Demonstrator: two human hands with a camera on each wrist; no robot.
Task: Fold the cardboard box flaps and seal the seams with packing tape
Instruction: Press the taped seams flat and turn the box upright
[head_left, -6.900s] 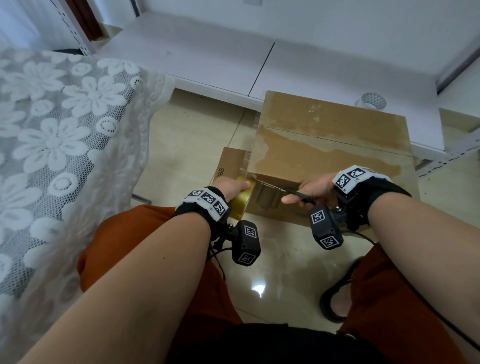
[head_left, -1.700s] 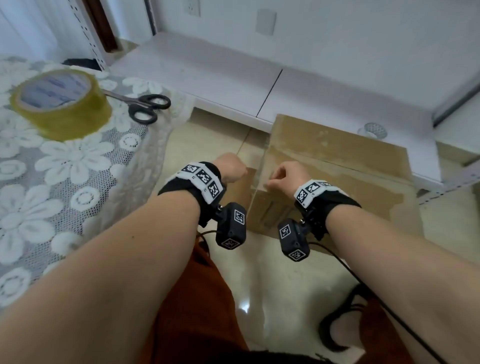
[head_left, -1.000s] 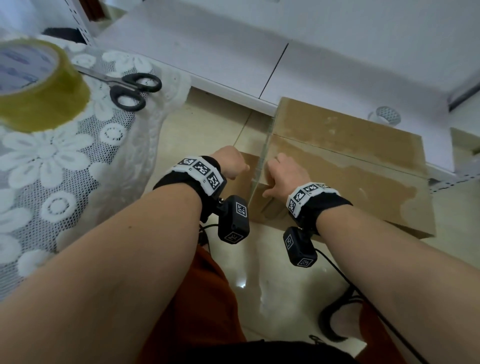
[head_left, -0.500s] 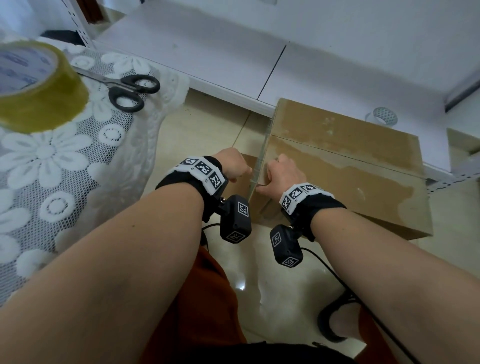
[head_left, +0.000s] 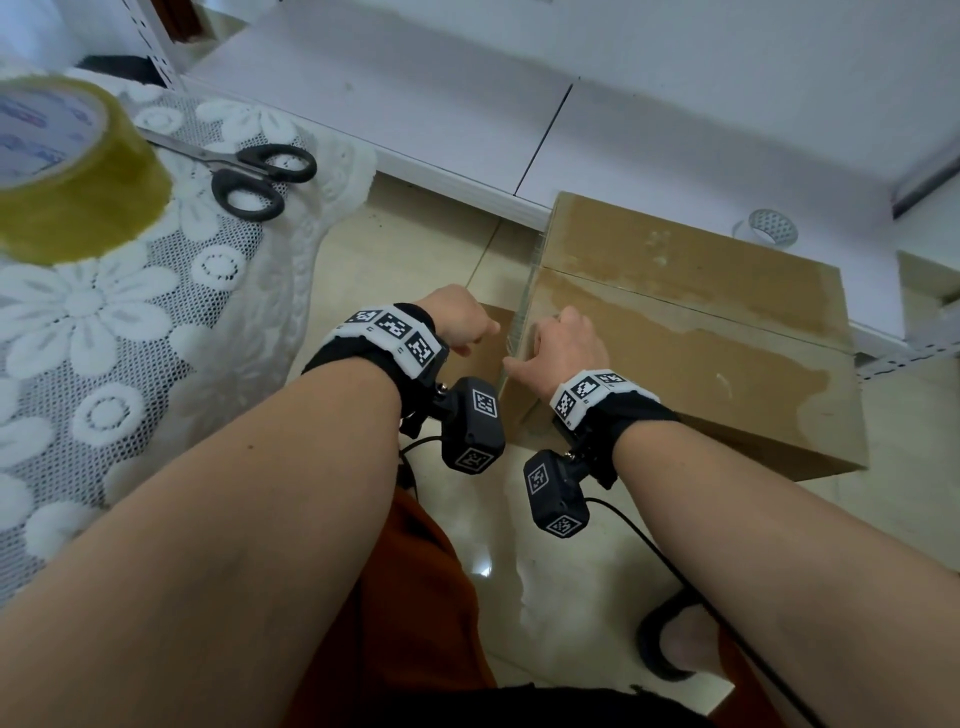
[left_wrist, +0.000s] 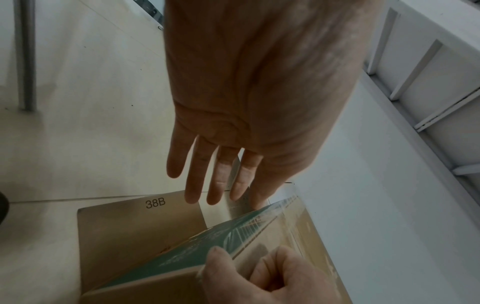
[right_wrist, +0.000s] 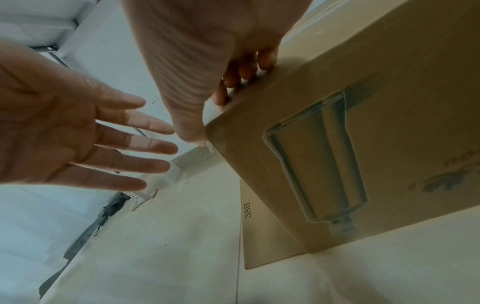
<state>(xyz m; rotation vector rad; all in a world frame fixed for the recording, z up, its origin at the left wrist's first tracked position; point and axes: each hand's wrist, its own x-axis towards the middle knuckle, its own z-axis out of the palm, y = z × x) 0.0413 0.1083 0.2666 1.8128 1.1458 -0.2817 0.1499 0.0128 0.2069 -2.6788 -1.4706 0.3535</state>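
Observation:
The cardboard box (head_left: 675, 332) stands on the floor, its top flaps folded shut under glossy clear tape. A strip of tape (left_wrist: 207, 244) sticks out past the top's left edge. My right hand (head_left: 563, 348) grips the near left corner, fingers (right_wrist: 246, 67) curled on the top and thumb (left_wrist: 215, 259) on the tape's near end. My left hand (head_left: 457, 322) is beside the box's left end, its fingers (left_wrist: 218, 181) straight and spread above the brown flap marked 38B (left_wrist: 135, 226). It holds nothing.
A lace-covered table (head_left: 104, 322) at the left carries the yellowish tape roll (head_left: 67, 171) and black-handled scissors (head_left: 260, 176). White shelf boards (head_left: 415, 93) run behind the box, with a small clear tape roll (head_left: 769, 226) on them. My knees and a sandalled foot (head_left: 675, 649) are on the tiled floor.
The scissors and tape roll, in my hands seven seconds ago, now lie on the table. In the last second my right hand slid to the box's corner and curled there; the left barely moved.

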